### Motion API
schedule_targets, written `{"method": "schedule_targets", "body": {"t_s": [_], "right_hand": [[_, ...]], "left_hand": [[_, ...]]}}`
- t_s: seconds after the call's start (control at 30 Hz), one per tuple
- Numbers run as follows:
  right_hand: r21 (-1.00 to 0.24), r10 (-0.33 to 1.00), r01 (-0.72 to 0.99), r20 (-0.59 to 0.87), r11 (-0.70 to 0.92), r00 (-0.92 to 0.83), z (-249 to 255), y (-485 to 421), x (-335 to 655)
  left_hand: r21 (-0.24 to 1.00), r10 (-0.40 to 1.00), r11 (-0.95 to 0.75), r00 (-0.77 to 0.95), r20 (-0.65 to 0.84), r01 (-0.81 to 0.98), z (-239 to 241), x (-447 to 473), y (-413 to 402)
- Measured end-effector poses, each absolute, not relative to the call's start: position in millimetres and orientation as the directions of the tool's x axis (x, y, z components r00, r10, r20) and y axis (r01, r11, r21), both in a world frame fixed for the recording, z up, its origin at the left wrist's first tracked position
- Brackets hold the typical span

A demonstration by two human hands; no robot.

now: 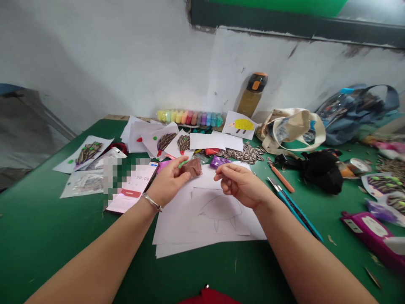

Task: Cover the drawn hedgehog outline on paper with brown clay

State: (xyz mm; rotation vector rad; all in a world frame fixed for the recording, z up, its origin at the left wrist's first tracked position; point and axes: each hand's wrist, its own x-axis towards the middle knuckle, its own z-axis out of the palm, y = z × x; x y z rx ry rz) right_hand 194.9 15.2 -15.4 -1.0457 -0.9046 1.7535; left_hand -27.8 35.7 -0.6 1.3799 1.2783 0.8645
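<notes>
My left hand (pixel 169 179), with a bracelet at its wrist, grips a brown lump of modelling clay (pixel 192 168), which looks wrapped in film. To its right, my right hand (pixel 239 182) hovers with fingers curled and thumb pressed to the index finger; anything between them is too small to make out. Below both hands lies a white sheet with a pencil drawing (pixel 218 213) of a rounded animal with a pointed snout and thin legs. Other white paper (pixel 171 236) lies under it. A purple clay packet (pixel 219 161) sits just beyond my right hand.
A phone (pixel 129 198) lies left of the paper. Behind are seed pictures (pixel 166 141), a row of coloured clay (pixel 190 118), sunflower seeds (pixel 251 153) and a bottle (pixel 253 95). To the right are a blue cutter (pixel 295 209), an orange-handled tool (pixel 281 177) and a cloth bag (pixel 292 131).
</notes>
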Motion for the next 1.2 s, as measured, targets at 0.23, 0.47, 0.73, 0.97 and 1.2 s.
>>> {"method": "schedule_targets", "body": {"t_s": [0.23, 0.47, 0.73, 0.97, 1.2], "right_hand": [[-0.871, 0.945, -0.376, -0.249, -0.315, -0.213, -16.0, 16.2, 192.2], [-0.833, 0.956, -0.470, -0.251, -0.292, -0.150, -14.7, 17.9, 190.6], [-0.837, 0.947, -0.445, -0.270, -0.320, -0.173, -15.1, 16.6, 192.7], [-0.855, 0.938, -0.393, -0.275, -0.339, -0.209, -11.3, 14.3, 195.5], [-0.866, 0.951, -0.397, -0.260, -0.305, -0.165, 7.4, 9.5, 196.6]], "left_hand": [[0.968, 0.986, 0.061, 0.135, -0.097, 0.244, -0.1, -26.3, 37.0], [0.949, 0.948, 0.279, 0.196, -0.249, -0.144, 3.9, -26.9, 35.4], [0.935, 0.937, 0.317, 0.206, -0.282, -0.160, -0.2, -26.8, 36.3], [0.865, 0.888, 0.423, 0.310, -0.339, -0.268, 2.2, -31.2, 39.1], [0.826, 0.854, 0.480, 0.373, -0.362, -0.295, 4.2, -34.1, 40.4]]}}
